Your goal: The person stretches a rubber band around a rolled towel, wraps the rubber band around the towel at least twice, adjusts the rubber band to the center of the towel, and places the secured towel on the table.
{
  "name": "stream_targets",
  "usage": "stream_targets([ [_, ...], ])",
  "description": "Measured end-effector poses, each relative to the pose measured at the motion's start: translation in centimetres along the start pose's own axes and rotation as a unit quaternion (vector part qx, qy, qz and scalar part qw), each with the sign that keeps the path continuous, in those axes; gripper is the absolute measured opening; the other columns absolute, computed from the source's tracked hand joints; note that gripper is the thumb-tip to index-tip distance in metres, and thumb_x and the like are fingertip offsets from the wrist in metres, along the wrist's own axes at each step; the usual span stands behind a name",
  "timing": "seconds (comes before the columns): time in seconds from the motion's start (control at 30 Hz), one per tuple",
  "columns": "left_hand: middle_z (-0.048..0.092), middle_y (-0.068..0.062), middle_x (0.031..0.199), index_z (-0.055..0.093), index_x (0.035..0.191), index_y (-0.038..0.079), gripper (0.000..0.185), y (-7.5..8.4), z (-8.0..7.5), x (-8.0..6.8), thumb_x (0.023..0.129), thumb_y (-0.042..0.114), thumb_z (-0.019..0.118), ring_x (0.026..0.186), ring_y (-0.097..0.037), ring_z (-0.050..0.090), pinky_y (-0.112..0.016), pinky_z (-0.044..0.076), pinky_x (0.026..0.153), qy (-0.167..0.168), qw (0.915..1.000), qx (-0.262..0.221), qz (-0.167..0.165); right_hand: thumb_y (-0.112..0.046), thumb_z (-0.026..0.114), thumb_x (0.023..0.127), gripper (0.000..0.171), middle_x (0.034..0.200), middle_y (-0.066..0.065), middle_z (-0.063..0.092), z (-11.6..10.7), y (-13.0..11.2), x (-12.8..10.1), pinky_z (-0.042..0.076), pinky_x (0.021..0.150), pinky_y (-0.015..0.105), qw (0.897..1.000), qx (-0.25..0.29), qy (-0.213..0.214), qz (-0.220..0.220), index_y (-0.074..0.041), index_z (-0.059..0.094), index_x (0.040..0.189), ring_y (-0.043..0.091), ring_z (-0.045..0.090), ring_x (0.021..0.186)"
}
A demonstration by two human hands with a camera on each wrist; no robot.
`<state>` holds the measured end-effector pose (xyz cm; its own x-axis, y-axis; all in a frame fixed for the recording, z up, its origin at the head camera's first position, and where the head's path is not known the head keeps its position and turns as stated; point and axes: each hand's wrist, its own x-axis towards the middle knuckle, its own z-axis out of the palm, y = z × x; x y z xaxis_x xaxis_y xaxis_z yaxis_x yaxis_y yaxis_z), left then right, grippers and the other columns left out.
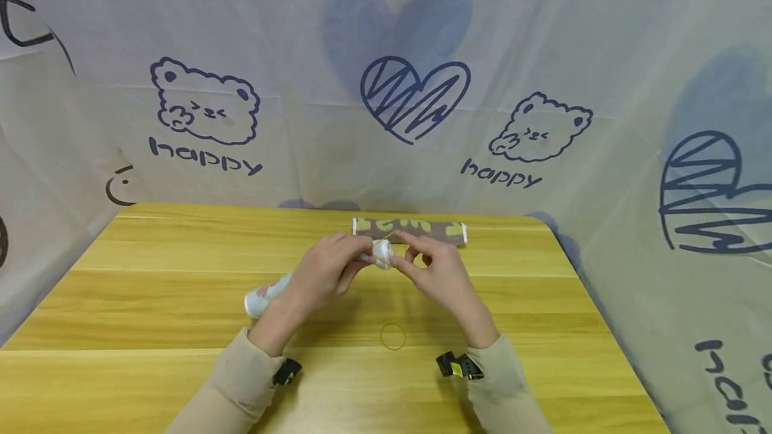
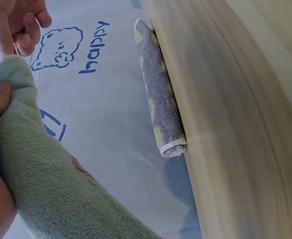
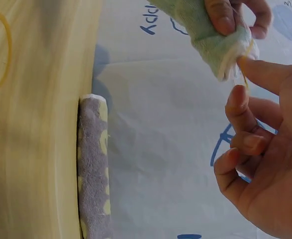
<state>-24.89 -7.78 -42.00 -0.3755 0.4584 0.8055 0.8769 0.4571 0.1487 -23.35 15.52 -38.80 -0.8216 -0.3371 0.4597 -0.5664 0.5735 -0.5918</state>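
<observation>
Two rolled towels and two rubber bands on one wooden desk (image 1: 151, 300). The left hand (image 1: 322, 273) grips the pale green rolled towel (image 1: 265, 295) near its far end, holding it above the desk's middle. The right hand (image 1: 437, 272), touching that end, pinches a thin rubber band (image 3: 245, 79) against the roll's tip with curled fingers. A grey-and-yellow rolled towel (image 1: 410, 230) lies at the desk's far edge, just beyond both hands. A loose rubber band (image 1: 393, 337) lies flat between the wrists.
</observation>
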Motion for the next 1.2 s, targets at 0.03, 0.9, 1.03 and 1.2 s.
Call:
stream_targets([
  [0.03, 0.072, -0.002, 0.099, 0.065, 0.109, 0.01, 0.014, 0.0, -0.1, 0.0, 0.101, 0.02, 0.069, 0.078, -0.019, 0.062, -0.036, 0.055, 0.068, 0.002, 1.0, -0.001, 0.0, -0.018, 0.082, 0.092, 0.044, 0.075, -0.004, 0.062, -0.1, 0.0, 0.0, 0.033, 0.057, 0.022, 1.0, 0.017, -0.003, 0.013, -0.006, 0.071, 0.133, 0.013, 0.043, 0.062],
  [0.9, 0.067, -0.027, 0.116, 0.053, 0.114, -0.005, 0.033, 2.3, -0.8, 0.4, 0.089, -0.024, 0.063, 0.106, -0.014, 0.067, -0.019, 0.058, 0.087, 0.121, 0.9611, -0.228, -0.098, -0.021, 0.091, 0.083, 0.035, 0.068, 0.0, 0.055, 2.0, 0.0, -0.4, 0.035, 0.053, 0.023, 0.964, 0.204, -0.133, 0.103, -0.008, 0.076, 0.112, 0.011, 0.043, 0.059],
  [1.03, 0.066, -0.027, 0.107, 0.049, 0.114, -0.008, 0.026, 1.9, -0.7, 0.5, 0.093, -0.019, 0.061, 0.098, -0.012, 0.063, -0.014, 0.052, 0.081, 0.176, 0.9526, -0.198, -0.15, -0.023, 0.087, 0.087, 0.03, 0.061, -0.003, 0.05, 2.3, -0.1, -0.3, 0.033, 0.051, 0.023, 0.965, 0.191, -0.148, 0.103, -0.013, 0.08, 0.114, 0.01, 0.041, 0.055],
  [1.2, 0.061, -0.025, 0.11, 0.044, 0.118, -0.01, 0.022, 1.7, -0.6, 0.7, 0.099, -0.015, 0.055, 0.098, -0.013, 0.056, -0.015, 0.047, 0.08, 0.195, 0.9374, -0.183, -0.223, -0.018, 0.082, 0.092, 0.021, 0.063, -0.002, 0.054, 2.7, -0.7, -0.3, 0.035, 0.05, 0.022, 0.956, 0.215, -0.179, 0.091, -0.01, 0.081, 0.111, 0.011, 0.045, 0.056],
])
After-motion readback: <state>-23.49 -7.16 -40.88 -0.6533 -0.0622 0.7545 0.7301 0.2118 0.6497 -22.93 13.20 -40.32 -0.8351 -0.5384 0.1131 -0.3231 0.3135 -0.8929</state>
